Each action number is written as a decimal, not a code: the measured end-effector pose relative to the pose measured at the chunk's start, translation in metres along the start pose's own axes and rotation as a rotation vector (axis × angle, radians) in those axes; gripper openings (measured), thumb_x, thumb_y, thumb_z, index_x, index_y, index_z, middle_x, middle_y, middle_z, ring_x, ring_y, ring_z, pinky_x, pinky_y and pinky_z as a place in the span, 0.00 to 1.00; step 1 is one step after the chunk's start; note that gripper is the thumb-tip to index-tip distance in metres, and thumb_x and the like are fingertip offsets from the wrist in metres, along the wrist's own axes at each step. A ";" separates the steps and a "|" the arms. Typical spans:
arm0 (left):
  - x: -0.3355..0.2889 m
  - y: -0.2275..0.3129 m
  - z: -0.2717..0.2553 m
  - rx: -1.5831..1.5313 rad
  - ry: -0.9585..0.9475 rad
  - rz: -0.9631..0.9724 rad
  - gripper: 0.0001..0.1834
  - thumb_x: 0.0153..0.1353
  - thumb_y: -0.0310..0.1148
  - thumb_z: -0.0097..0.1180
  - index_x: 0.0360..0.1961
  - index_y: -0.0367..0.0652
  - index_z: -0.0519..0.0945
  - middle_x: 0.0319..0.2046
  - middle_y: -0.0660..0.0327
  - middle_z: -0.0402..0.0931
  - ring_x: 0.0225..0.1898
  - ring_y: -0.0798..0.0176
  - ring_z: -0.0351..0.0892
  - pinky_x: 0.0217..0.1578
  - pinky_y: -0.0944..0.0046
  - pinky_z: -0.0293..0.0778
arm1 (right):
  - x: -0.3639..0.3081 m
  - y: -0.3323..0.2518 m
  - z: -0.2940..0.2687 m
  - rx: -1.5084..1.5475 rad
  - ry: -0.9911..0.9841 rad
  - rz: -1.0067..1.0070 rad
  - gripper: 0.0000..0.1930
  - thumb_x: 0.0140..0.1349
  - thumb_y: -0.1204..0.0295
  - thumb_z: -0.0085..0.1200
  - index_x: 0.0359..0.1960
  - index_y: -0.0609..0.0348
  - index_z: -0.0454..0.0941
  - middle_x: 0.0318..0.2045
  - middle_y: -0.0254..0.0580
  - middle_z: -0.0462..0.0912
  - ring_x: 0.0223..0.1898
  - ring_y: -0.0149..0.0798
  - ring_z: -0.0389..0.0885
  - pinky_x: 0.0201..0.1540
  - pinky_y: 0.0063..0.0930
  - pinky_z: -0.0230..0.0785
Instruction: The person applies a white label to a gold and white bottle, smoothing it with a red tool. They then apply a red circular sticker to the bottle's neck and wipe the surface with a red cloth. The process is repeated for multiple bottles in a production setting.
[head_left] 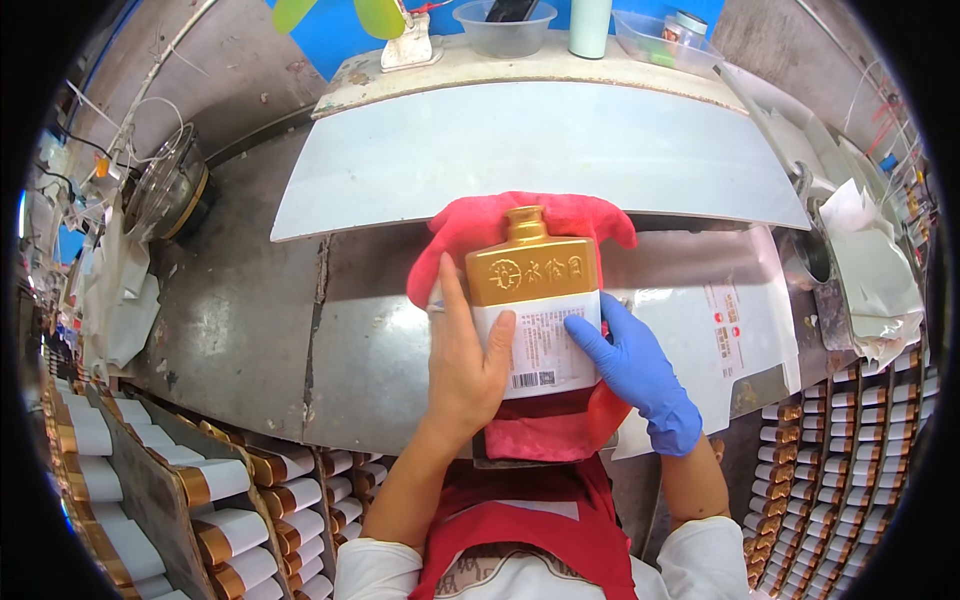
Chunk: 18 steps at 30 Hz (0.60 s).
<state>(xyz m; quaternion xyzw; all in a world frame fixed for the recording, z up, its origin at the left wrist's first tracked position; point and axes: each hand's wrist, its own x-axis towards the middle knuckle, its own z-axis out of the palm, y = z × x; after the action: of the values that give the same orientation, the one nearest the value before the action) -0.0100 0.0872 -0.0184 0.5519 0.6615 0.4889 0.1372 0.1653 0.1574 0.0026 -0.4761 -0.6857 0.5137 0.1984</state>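
Observation:
Between my two hands is a flat, square-shouldered bottle (533,275), gold on its upper part and neck, with a white label over its lower part. My bare left hand (468,340) grips its left side, thumb on the label. On the right side my right hand (630,362), in a blue rubber glove, holds it with the thumb across the label's edge. The bottle's neck points away from me. Beneath it lies a pinkish-red cloth (460,235), which also shows below the bottle near my apron. The fingers behind the bottle are partly hidden.
A pale board (540,150) spans the back of the grey metal table (220,350). Printed translucent sheets (690,290) lie to the right. Racks of similar gold and white bottles (225,500) stand lower left, with more bottles (840,460) lower right. A glass bowl-like vessel (170,185) sits far left.

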 end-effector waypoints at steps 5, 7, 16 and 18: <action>0.029 0.037 0.008 0.462 0.072 0.302 0.35 0.61 0.35 0.49 0.67 0.33 0.53 0.63 0.39 0.55 0.65 0.39 0.50 0.64 0.45 0.41 | -0.003 -0.002 -0.002 0.013 -0.022 0.023 0.29 0.64 0.50 0.48 0.57 0.63 0.66 0.47 0.57 0.77 0.48 0.54 0.76 0.51 0.38 0.67; 0.043 0.040 0.020 0.604 0.061 0.361 0.33 0.61 0.37 0.48 0.66 0.38 0.57 0.63 0.42 0.55 0.66 0.41 0.49 0.63 0.43 0.41 | -0.005 0.000 -0.001 -0.036 -0.003 -0.003 0.30 0.64 0.51 0.47 0.58 0.64 0.65 0.48 0.58 0.76 0.49 0.55 0.76 0.51 0.39 0.67; 0.055 0.036 0.032 0.782 0.069 0.432 0.30 0.61 0.44 0.48 0.64 0.48 0.64 0.62 0.47 0.59 0.63 0.40 0.53 0.60 0.40 0.49 | -0.006 0.005 0.001 -0.096 0.009 -0.008 0.32 0.65 0.50 0.45 0.60 0.66 0.62 0.50 0.61 0.74 0.51 0.58 0.74 0.52 0.41 0.66; 0.056 0.036 0.032 0.774 0.076 0.439 0.29 0.61 0.44 0.48 0.64 0.49 0.65 0.61 0.47 0.60 0.63 0.40 0.53 0.59 0.40 0.49 | -0.006 0.004 0.001 -0.101 0.017 -0.022 0.32 0.65 0.50 0.45 0.60 0.66 0.62 0.50 0.61 0.74 0.51 0.58 0.74 0.52 0.41 0.66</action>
<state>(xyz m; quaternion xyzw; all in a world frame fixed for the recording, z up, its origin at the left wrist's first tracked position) 0.0146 0.1481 0.0147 0.6718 0.6674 0.2428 -0.2107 0.1690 0.1514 -0.0006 -0.4822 -0.7142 0.4722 0.1855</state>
